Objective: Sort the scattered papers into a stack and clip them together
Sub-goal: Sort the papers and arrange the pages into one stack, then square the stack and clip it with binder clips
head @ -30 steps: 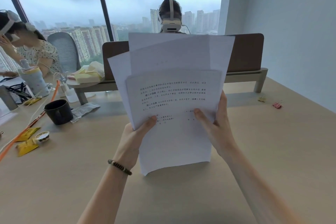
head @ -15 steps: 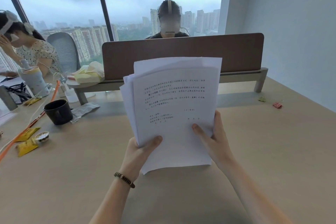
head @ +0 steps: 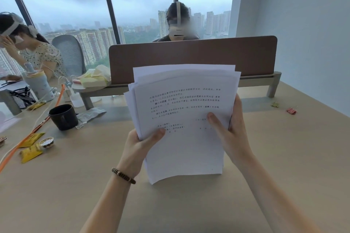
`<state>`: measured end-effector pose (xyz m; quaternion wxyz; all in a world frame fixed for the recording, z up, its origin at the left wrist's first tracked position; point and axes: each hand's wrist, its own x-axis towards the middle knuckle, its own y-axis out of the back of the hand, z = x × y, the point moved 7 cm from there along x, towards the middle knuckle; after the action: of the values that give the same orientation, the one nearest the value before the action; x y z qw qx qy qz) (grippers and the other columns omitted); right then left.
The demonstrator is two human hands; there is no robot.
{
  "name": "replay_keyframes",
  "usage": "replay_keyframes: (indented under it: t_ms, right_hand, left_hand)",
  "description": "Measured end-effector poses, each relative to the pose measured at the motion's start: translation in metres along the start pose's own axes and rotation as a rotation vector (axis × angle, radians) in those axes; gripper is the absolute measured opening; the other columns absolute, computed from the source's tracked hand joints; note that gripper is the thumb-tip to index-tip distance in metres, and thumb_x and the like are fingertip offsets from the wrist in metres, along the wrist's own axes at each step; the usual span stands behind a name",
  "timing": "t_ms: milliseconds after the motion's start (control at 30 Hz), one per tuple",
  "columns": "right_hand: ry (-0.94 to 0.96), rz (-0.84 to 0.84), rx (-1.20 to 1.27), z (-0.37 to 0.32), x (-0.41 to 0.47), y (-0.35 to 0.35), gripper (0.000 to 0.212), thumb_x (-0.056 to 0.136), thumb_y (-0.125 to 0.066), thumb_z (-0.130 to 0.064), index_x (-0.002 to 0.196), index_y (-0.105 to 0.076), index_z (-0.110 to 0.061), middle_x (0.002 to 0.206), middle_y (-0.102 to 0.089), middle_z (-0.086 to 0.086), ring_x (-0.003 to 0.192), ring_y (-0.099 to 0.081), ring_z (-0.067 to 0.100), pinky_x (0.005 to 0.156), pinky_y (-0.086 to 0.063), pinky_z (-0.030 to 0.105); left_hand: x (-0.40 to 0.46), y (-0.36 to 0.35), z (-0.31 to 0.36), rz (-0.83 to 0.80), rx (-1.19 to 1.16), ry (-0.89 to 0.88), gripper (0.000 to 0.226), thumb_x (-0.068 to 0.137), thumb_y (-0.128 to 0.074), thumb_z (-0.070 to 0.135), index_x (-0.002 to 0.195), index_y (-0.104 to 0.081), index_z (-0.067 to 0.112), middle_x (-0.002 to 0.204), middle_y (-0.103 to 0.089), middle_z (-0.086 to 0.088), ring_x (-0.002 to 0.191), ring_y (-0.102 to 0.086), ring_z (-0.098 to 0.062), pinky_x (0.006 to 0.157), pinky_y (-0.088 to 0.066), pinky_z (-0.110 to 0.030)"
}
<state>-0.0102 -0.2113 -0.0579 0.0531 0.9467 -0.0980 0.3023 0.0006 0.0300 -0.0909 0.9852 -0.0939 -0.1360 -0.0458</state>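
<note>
I hold a stack of white printed papers (head: 181, 104) upright over the beige table (head: 274, 157), its lower edge down near the tabletop. My left hand (head: 139, 147) grips the stack's left side, thumb on the front sheet. My right hand (head: 230, 130) grips the right side, thumb across the front and fingers behind. The top edges of the sheets are still slightly staggered. A red binder clip (head: 291, 110) and a green-yellow clip (head: 275, 104) lie far right on the table, out of reach of both hands.
A brown desk divider (head: 246, 53) stands behind the papers, with a person seated beyond it. At left are a black mug (head: 63, 116), yellow packets (head: 31, 152), an orange cable (head: 37, 128), a bottle (head: 37, 85) and another seated person (head: 28, 49).
The fanned sheets have slid down together into a tighter stack. Both hands have lowered with the papers toward the table.
</note>
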Motion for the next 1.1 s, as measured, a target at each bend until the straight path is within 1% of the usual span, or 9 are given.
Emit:
replay_keyframes:
  t_ms: [133, 233, 400, 533, 600, 733, 900, 1000, 1100]
  right_hand:
    - [0.048, -0.007, -0.068, -0.009, 0.006, 0.0, 0.086, 0.092, -0.065, -0.028, 0.159, -0.01, -0.034, 0.143, -0.052, -0.016, 0.129, -0.054, 0.011, 0.101, -0.05, 0.054]
    - [0.041, 0.002, -0.092, -0.005, 0.002, -0.001, 0.083, 0.092, -0.066, -0.029, 0.157, -0.014, -0.035, 0.141, -0.052, -0.021, 0.127, -0.055, 0.008, 0.101, -0.051, 0.048]
    - [-0.163, 0.004, 0.058, 0.038, -0.01, -0.002, 0.033, 0.091, -0.067, -0.033, 0.121, -0.058, -0.025, 0.117, -0.07, -0.012, 0.108, -0.067, 0.012, 0.091, -0.056, 0.053]
    - [-0.213, 0.017, 0.085, 0.053, -0.02, -0.007, 0.019, 0.096, -0.065, -0.022, 0.113, -0.059, -0.029, 0.111, -0.071, -0.018, 0.103, -0.067, 0.002, 0.083, -0.052, 0.032]
    - [-0.215, 0.038, 0.049, 0.054, -0.02, -0.007, 0.013, 0.098, -0.063, -0.021, 0.109, -0.057, -0.023, 0.102, -0.07, -0.023, 0.095, -0.066, -0.003, 0.079, -0.05, 0.031]
    - [-0.189, 0.054, -0.006, 0.039, -0.013, -0.009, 0.032, 0.091, -0.057, -0.037, 0.108, -0.049, -0.011, 0.096, -0.067, -0.02, 0.089, -0.064, 0.002, 0.081, -0.054, 0.046]
    - [-0.222, 0.003, -0.004, 0.049, -0.02, -0.013, 0.026, 0.091, -0.056, -0.038, 0.109, -0.048, -0.02, 0.101, -0.065, -0.026, 0.093, -0.064, -0.004, 0.082, -0.053, 0.039]
    - [-0.347, -0.048, 0.022, 0.069, -0.034, -0.017, 0.035, 0.093, -0.051, -0.043, 0.112, -0.047, -0.013, 0.094, -0.067, -0.028, 0.09, -0.065, 0.003, 0.083, -0.052, 0.04]
    - [-0.352, -0.06, 0.021, 0.077, -0.035, -0.016, 0.041, 0.093, -0.049, -0.05, 0.108, -0.044, -0.012, 0.084, -0.061, -0.025, 0.084, -0.059, 0.006, 0.079, -0.048, 0.04]
  left_hand:
    - [-0.005, -0.002, -0.013, 0.005, -0.014, 0.037, 0.033, 0.068, -0.08, 0.026, 0.1, -0.078, 0.019, 0.11, -0.077, -0.008, 0.099, -0.073, -0.025, 0.08, -0.061, -0.037]
    - [-0.011, -0.001, -0.029, 0.022, -0.008, 0.076, 0.036, 0.067, -0.082, 0.026, 0.101, -0.077, 0.018, 0.111, -0.076, -0.009, 0.102, -0.072, -0.027, 0.085, -0.06, -0.04]
    - [-0.018, 0.001, -0.05, 0.042, 0.017, 0.13, 0.031, 0.068, -0.083, 0.025, 0.099, -0.079, 0.022, 0.108, -0.077, -0.007, 0.102, -0.072, -0.027, 0.085, -0.059, -0.041]
    - [-0.016, 0.001, -0.051, 0.084, 0.091, 0.099, 0.018, 0.078, -0.081, 0.018, 0.092, -0.08, 0.03, 0.102, -0.079, 0.001, 0.095, -0.074, -0.018, 0.082, -0.06, -0.036]
    - [-0.014, 0.0, -0.049, 0.129, 0.127, 0.066, 0.016, 0.083, -0.077, 0.013, 0.088, -0.079, 0.028, 0.095, -0.079, 0.007, 0.089, -0.074, -0.011, 0.076, -0.06, -0.03]
    - [-0.007, 0.0, -0.04, 0.226, 0.135, -0.011, 0.015, 0.085, -0.073, 0.009, 0.087, -0.075, 0.024, 0.087, -0.078, 0.012, 0.083, -0.071, -0.008, 0.072, -0.06, -0.024]
    - [-0.006, 0.005, -0.054, 0.228, 0.114, 0.059, 0.012, 0.086, -0.073, 0.013, 0.094, -0.076, 0.022, 0.093, -0.079, 0.008, 0.09, -0.073, -0.012, 0.075, -0.06, -0.028]
    - [-0.011, 0.007, -0.067, 0.198, 0.14, 0.131, 0.013, 0.087, -0.072, 0.016, 0.099, -0.076, 0.021, 0.101, -0.079, 0.002, 0.098, -0.073, -0.018, 0.086, -0.059, -0.04]
    - [-0.01, 0.008, -0.065, 0.21, 0.204, 0.134, 0.007, 0.088, -0.073, 0.018, 0.092, -0.075, 0.024, 0.09, -0.079, 0.011, 0.086, -0.073, -0.008, 0.082, -0.059, -0.039]
